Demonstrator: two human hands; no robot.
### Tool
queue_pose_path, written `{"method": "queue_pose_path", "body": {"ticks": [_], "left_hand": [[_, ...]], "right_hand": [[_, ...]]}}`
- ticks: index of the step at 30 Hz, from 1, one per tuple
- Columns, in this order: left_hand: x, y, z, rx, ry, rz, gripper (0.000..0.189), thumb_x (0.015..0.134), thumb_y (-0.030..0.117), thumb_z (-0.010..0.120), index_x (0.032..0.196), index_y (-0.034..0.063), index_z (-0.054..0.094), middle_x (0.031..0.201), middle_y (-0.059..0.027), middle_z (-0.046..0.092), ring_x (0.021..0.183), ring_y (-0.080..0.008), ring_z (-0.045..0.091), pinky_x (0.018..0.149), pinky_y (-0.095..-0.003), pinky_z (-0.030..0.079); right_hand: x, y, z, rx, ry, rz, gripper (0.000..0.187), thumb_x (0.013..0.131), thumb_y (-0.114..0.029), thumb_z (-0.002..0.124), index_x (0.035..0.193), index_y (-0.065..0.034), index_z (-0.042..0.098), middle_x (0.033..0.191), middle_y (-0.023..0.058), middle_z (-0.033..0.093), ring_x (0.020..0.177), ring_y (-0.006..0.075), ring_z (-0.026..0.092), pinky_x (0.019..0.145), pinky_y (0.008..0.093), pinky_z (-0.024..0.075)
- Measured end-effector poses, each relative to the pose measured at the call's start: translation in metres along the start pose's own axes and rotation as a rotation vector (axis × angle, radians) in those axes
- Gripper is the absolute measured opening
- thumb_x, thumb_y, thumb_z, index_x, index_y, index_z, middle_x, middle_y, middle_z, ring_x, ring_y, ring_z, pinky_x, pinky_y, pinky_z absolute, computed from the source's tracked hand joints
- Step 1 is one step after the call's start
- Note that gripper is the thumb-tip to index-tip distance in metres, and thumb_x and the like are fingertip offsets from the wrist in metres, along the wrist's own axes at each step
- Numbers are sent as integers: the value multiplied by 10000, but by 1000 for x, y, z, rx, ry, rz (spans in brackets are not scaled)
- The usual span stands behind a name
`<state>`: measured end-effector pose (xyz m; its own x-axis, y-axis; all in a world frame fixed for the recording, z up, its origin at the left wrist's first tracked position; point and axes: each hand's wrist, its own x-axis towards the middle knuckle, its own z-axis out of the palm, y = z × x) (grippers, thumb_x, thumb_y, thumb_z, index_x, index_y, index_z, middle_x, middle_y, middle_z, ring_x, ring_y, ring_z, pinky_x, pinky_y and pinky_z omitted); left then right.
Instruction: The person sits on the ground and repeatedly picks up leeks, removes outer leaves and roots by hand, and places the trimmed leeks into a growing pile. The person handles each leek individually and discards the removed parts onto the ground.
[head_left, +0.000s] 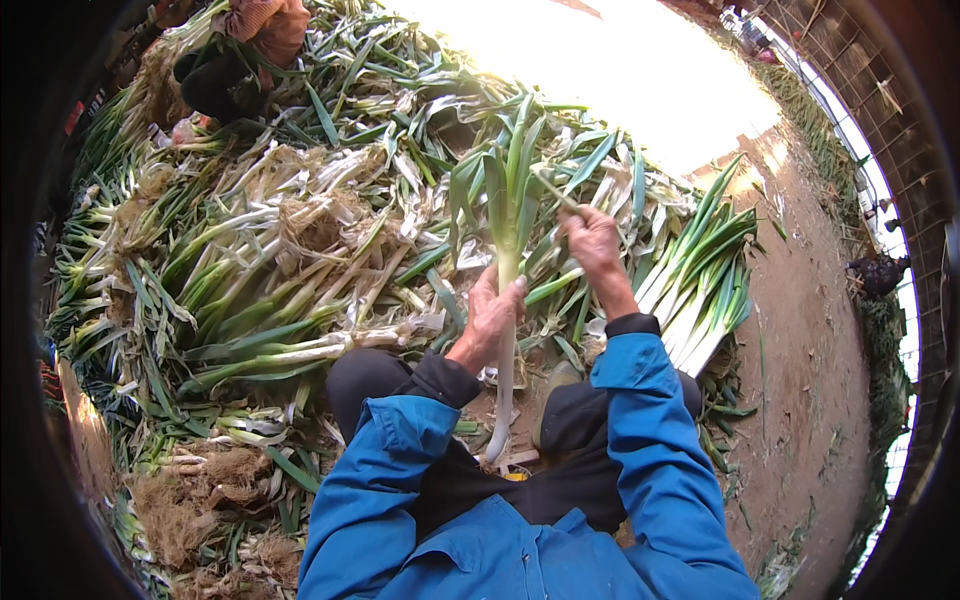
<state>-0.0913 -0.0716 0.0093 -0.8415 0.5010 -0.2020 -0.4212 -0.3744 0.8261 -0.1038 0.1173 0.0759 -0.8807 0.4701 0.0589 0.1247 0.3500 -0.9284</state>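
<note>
My left hand (491, 311) is wrapped around the white shaft of a large leek-like onion (507, 281), which stands upright between my knees. Its green leaves fan out above the hand, and its pale lower end reaches down towards the ground. To the right of those leaves, my right hand (594, 241) is closed on a thin, pale strip (556, 190). Whether this strip is a leaf or a tool I cannot tell. A bundle of cleaned onion stalks (694, 292) lies beside my right knee, white ends towards me.
Untrimmed onions (255, 277) with dry roots are heaped at the left and ahead. Root clumps (176, 506) lie at the lower left. Another person (262, 34) is at the upper left. Bare earth (802, 375) stretches along the right, beside a mesh wall (885, 82).
</note>
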Motion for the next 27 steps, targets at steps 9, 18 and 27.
{"method": "queue_pose_path", "body": {"ticks": [9,18,27], "left_hand": [[0,-10,0,81,-100,-203,329,998,384,616,1046,68,535,768,-20,603,572,-81,546,505,-224,466],[-2,-17,5,213,-52,-149,362,1010,390,582,1027,33,529,773,-28,597,580,-73,530,530,-235,460],[-2,-22,22,188,-143,-156,346,1010,371,594,1076,36,536,763,-3,591,567,-60,514,509,-221,436]], "right_hand": [[27,1,-53,770,-73,82,186,987,-209,633,1057,-36,631,942,100,692,831,243,722,663,360,610],[9,43,-60,-272,127,15,480,928,-434,697,1078,22,680,789,96,701,685,171,655,645,350,533],[17,44,-27,48,-89,136,377,920,-258,745,1209,-30,665,966,44,707,824,89,615,748,273,511]]}}
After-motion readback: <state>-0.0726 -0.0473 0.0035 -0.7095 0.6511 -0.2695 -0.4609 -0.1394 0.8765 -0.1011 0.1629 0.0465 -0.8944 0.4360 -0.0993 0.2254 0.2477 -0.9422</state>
